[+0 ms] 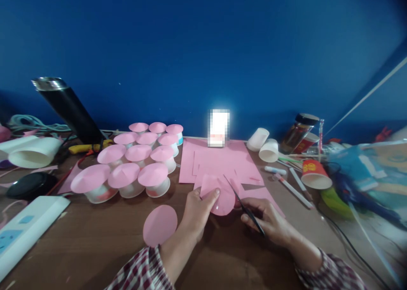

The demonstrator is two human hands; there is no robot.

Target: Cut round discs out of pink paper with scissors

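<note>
My left hand (200, 211) pinches a piece of pink paper (222, 201), thumb on top; its near edge is rounded and its far part has straight edges. My right hand (267, 220) is closed around dark scissors (251, 216), whose thin blade points away from me along the paper's right side. Whether the blades are apart is hard to tell. A cut pink paper circle (160, 225) lies on the table left of my left wrist. Beyond my hands are stacked pink sheets (219, 154).
Several small cups topped with pink paper cones (124, 174) stand in rows at left. A white power strip (28, 230) and a black tumbler (68, 107) lie farther left. White paper cups (269, 150), markers (294, 191) and a red cup (314, 174) are at right.
</note>
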